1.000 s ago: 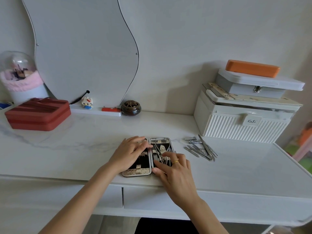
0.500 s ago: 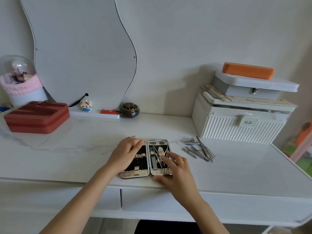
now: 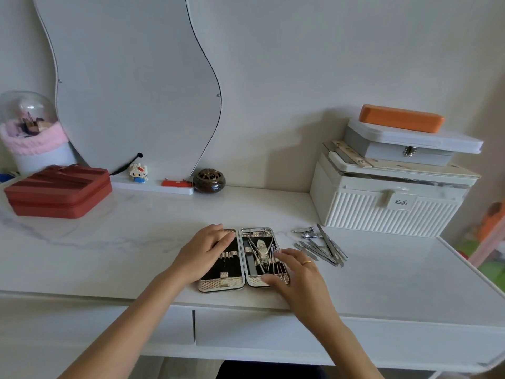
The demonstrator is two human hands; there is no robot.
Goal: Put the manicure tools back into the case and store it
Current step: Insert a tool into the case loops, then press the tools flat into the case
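White marble-look vanity top (image 3: 136,242) runs under a wavy mirror (image 3: 131,86), and near its front edge a manicure case (image 3: 241,261) lies spread open. Her left hand (image 3: 203,251) rests flat on the left half, fingers straight, holding nothing. Her right hand (image 3: 296,272) lies on the right half with loose fingers touching the tools there. Just right of the case sit loose manicure tools (image 3: 319,246), before a ribbed white box (image 3: 382,209)
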